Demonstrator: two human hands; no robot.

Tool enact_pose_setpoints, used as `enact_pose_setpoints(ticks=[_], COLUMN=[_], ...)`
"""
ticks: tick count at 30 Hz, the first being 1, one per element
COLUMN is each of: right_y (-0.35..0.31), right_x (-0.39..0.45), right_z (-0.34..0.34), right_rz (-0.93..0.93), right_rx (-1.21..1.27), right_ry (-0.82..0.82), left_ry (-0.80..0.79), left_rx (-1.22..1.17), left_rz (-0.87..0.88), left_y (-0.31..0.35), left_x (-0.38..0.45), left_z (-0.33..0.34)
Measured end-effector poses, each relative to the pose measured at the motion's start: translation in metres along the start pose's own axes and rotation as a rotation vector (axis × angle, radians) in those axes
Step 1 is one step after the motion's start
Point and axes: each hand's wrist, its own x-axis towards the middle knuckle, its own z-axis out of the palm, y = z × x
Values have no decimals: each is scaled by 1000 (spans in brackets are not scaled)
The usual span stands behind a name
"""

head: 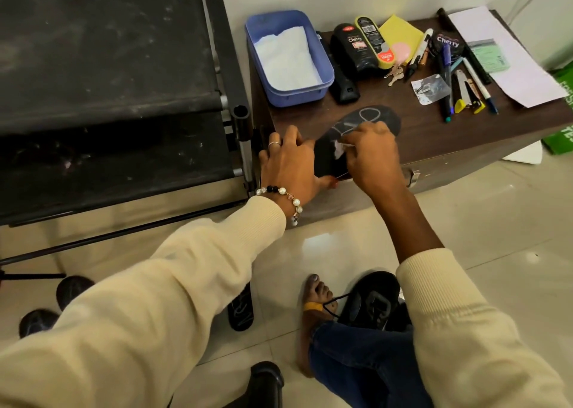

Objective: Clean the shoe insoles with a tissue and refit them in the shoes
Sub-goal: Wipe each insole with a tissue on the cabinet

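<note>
A black insole (375,119) with pale markings lies on the front left of the dark wooden table (434,134), its heel hanging over the edge. My left hand (288,162) grips that heel end from the left. My right hand (370,153) pinches a small white tissue (339,150) against the insole's middle. Down on the floor, a black shoe (372,302) sits beside my foot, and a second black insole (241,310) lies partly hidden under my left sleeve.
A blue tub (322,91) holding white tissues stands at the table's back left. Shoe polish bottles (353,50), a yellow sponge, keys, pens and papers fill the back and right. A black rack (108,97) stands to the left. Other dark shoes (266,383) lie on the tiled floor.
</note>
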Motion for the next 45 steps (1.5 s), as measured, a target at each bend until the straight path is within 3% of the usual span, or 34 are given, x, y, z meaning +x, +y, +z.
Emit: enact_pose_setpoints(ticks=[4,9,15,21,26,32,39,45], right_y=[-13,0,-16,-10,-18,0,3,32], right_x=[4,7,14,19,19,18,10,1], right_z=[-2,5,9,13,11,7,-11,-8], right_rz=[-140,74,-70,38,-138,69,-239,42], right_rx=[20,19,37,50,36,9,54,13], right_ry=[-21,43,-3,88,3,54,-128,-47], left_ry=[-2,-7,6,-3,-1,3,2,-7], left_rx=[-21,-6,-37,-27,-38,-2,-5,26], left_rz=[3,2,0,2,-1,7,0,-1], left_y=[-1,-1,-1,-2,-2,-2,-1,0], left_x=[1,3,2,1,0,-2,-1,0], left_z=[0,1,2,1,0,0,-1,0])
